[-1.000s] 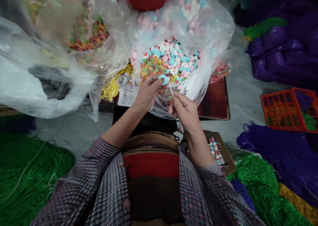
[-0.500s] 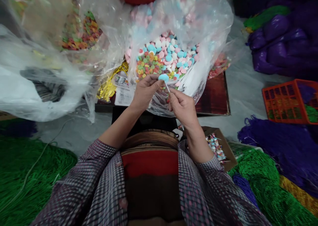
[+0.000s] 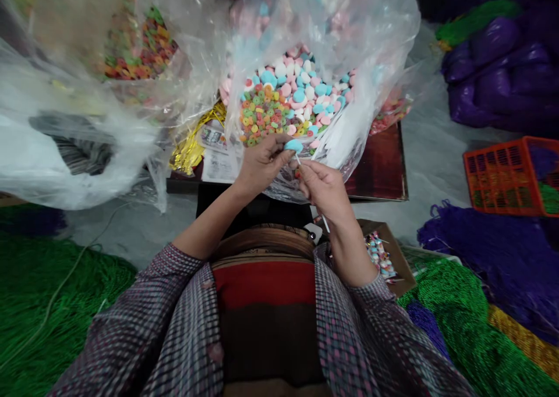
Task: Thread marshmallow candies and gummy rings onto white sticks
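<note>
My left hand pinches a blue marshmallow candy between thumb and fingers. A thin white stick meets the candy from below, and my right hand is closed around it. Its lower end shows beneath that hand. Just past my hands, ring-shaped gummies lie beside pink, white and blue marshmallows in a clear plastic bag. A bundle of white sticks rests at the bag's right side.
Gold twist ties lie on the dark table. Another bag of ring gummies stands back left. Below my right forearm is a cardboard box with wrapped candies. An orange crate and heaps of green cord sit on the floor.
Both hands, with the candy and stick, have shifted slightly right and down in view. The grip of each hand looks much the same.
</note>
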The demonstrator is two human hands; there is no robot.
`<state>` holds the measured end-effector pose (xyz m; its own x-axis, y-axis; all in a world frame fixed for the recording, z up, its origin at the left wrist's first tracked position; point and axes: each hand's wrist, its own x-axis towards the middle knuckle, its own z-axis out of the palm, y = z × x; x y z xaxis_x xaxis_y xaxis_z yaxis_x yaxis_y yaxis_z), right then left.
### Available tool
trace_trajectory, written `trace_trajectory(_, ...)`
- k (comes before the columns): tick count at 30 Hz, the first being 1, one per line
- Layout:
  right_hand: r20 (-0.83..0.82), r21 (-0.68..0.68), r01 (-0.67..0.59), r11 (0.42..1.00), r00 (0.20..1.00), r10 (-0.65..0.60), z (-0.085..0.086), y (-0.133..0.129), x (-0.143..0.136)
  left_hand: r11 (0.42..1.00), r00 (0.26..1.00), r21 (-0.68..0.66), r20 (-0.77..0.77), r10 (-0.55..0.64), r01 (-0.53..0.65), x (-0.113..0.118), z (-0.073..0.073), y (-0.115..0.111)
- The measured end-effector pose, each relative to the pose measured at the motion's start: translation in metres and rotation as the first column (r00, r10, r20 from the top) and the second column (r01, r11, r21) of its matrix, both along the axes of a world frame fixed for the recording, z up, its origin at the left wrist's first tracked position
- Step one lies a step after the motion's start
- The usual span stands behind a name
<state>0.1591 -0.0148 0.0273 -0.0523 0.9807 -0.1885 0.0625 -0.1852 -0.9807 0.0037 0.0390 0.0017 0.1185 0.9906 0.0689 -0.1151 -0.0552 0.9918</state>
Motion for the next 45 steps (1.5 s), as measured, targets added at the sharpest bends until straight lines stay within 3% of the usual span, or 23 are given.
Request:
trace_trajectory(6, -0.023, -0.096, 0.023, 0.995, 0.999, -0.026, -0.004, -0.004, 0.006, 0.978, 0.963, 0.19, -0.266, -0.036, 0.089, -0.002, -0.013, -0.007)
trace_trajectory(12, 0.184, -0.017, -0.122, 0.992, 0.975, 0.123, -0.007, -0.008, 0.013, 0.957, 0.941, 0.288, -0.328, 0.085, 0.014, -0.011, -0.02, -0.004)
trace_trajectory(15, 0.214, 0.047, -0.075, 0.996, 0.975, 0.063, -0.014, -0.005, 0.009, 0.958, 0.921, 0.277, -0.387, 0.046, 0.069, -0.009, -0.021, -0.011)
trace_trajectory(19, 0.125, 0.051, 0.002, 0.999, 0.992, -0.009, -0.023, 0.005, 0.001, 0.947, 0.902, 0.27, -0.43, -0.042, 0.173, -0.007, -0.019, -0.016)
trace_trajectory(22, 0.045, -0.005, 0.04, 0.999, 0.998, -0.04, -0.023, 0.011, 0.003, 0.94, 0.873, 0.326, -0.483, 0.075, 0.1, -0.014, -0.014, 0.003)
trace_trajectory(26, -0.033, -0.031, 0.116, 0.993, 0.993, -0.117, -0.02, 0.013, 0.008, 0.896, 0.716, 0.443, -0.637, 0.287, 0.035, -0.021, -0.016, 0.05)
trace_trajectory(32, -0.043, -0.02, 0.143, 0.989, 0.989, -0.144, -0.024, 0.007, 0.007, 0.9, 0.589, 0.42, -0.76, 0.276, 0.119, -0.013, -0.029, 0.098)
trace_trajectory(35, -0.045, -0.016, 0.148, 0.989, 0.988, -0.148, -0.028, 0.006, 0.009, 0.922, 0.53, 0.354, -0.818, 0.224, 0.157, -0.015, -0.026, 0.108)
trace_trajectory(38, -0.06, -0.017, 0.156, 0.988, 0.986, -0.157, -0.03, 0.008, 0.01, 0.906, 0.547, 0.347, -0.82, 0.169, 0.24, -0.018, -0.021, 0.11)
trace_trajectory(42, -0.086, -0.004, 0.153, 0.988, 0.984, -0.153, -0.031, 0.009, 0.01, 0.845, 0.54, 0.418, -0.819, 0.193, 0.332, -0.017, -0.02, 0.104)
trace_trajectory(45, -0.083, 0.001, 0.148, 0.989, 0.986, -0.147, -0.03, 0.007, 0.01, 0.852, 0.519, 0.418, -0.828, 0.213, 0.317, -0.019, -0.024, 0.106)
